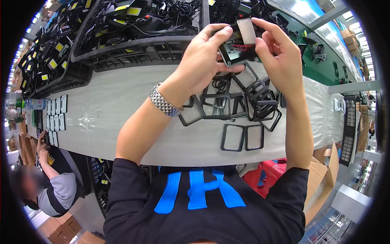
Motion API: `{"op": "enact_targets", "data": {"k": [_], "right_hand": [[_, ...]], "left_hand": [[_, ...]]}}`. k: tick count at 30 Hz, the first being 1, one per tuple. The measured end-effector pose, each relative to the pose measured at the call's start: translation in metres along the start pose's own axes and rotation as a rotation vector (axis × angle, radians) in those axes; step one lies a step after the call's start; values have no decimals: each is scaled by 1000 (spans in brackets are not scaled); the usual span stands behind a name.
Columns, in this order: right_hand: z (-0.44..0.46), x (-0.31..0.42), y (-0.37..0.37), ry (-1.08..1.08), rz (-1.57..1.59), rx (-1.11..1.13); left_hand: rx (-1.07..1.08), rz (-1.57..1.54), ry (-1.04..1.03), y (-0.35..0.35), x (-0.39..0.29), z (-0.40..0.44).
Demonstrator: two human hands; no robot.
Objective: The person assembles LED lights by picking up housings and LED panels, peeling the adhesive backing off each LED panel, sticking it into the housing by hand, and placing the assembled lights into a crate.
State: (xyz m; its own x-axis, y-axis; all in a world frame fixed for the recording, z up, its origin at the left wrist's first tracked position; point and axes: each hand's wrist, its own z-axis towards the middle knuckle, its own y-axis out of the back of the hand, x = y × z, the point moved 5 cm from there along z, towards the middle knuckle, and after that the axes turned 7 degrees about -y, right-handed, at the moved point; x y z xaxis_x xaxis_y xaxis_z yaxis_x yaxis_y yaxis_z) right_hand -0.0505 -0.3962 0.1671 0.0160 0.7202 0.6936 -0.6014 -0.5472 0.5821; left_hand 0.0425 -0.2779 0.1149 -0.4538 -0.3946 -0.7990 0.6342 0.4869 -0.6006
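My left hand (pixel 203 59), with a metal watch on its wrist, grips an open black electronic housing (pixel 233 55) over the far side of the table. Inside the housing a light greenish part and red wires are visible. My right hand (pixel 280 55) pinches a flat silver-grey rectangular block (pixel 246 31), which looks like a battery, at the housing's upper right edge. Beneath both hands lies a loose pile of black rectangular frames (pixel 217 106). Two more frames (pixel 254 137) lie side by side nearer my body.
Black crates (pixel 134 55) full of cabled devices with yellow labels line the far side. Small pale panels (pixel 56 114) lie in rows at the left, near a bottle (pixel 36 104). Another person (pixel 55 189) sits there. A red stool (pixel 266 175) and cardboard box (pixel 325 179) stand right.
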Motion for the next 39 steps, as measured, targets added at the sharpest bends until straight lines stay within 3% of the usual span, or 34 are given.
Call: {"op": "enact_targets", "data": {"k": [4, 9, 11, 16, 19, 22, 25, 30, 33, 37, 39], "right_hand": [[-6, -6, 0, -132, 137, 87], [-14, 10, 1, -37, -39, 207], [-18, 18, -3, 17, -52, 270], [-19, 13, -8, -92, 2, 344], [-20, 18, -6, 127, -92, 346], [-24, 19, -4, 187, -141, 485], [-26, 15, 0, 300, -264, 375], [-25, 18, 14, 173, -191, 157], [-33, -3, 12, -340, -107, 309], [-42, -18, 6, -357, 301, 268], [-40, -4, 5, -129, 119, 277]], "left_hand": [[62, 77, -72, 8, 12, 7], [96, 180, -35, -4, 15, -6], [121, 270, -107, -3, 18, -6], [120, 387, -155, 0, 19, -10], [122, 414, -131, 3, 15, -11], [130, 445, -84, 6, 13, -13], [80, 413, -58, 13, 13, -14], [87, 285, -100, 18, 11, -18], [85, 305, -131, 18, 8, -21], [70, 355, -154, 20, 6, -24], [76, 361, -142, 20, 7, -24]]}}
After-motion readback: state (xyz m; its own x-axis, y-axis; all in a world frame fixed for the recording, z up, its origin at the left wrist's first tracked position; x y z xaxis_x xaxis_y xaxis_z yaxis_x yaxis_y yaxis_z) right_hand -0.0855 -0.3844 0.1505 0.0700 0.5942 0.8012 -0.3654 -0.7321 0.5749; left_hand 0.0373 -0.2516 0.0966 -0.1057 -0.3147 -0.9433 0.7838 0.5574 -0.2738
